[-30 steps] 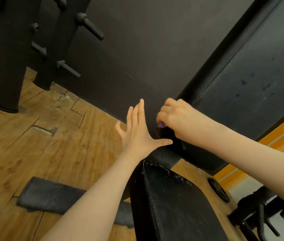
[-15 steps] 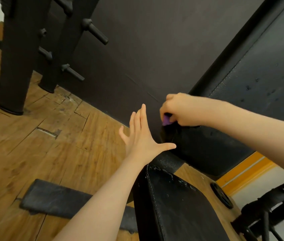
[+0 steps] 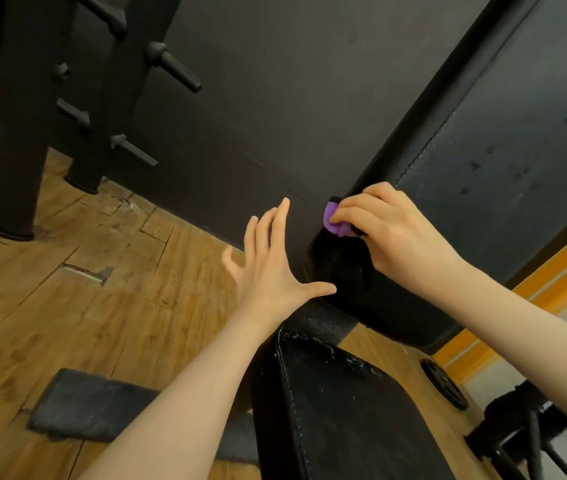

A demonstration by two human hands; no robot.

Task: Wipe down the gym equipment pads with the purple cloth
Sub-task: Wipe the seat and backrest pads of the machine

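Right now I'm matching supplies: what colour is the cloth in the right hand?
Purple cloth, bunched in the right hand; head view.

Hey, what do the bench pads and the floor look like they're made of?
The back pad and seat pad look like black vinyl or faux leather: grained, faintly shiny, stitched along the seams, scuffed in spots. The floor looks like wood or wood-look planks, with visible grain and cracked, lifted joints.

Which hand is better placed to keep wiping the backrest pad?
Right. The right hand grips the purple cloth against the backrest pad; the left hand is open and empty.
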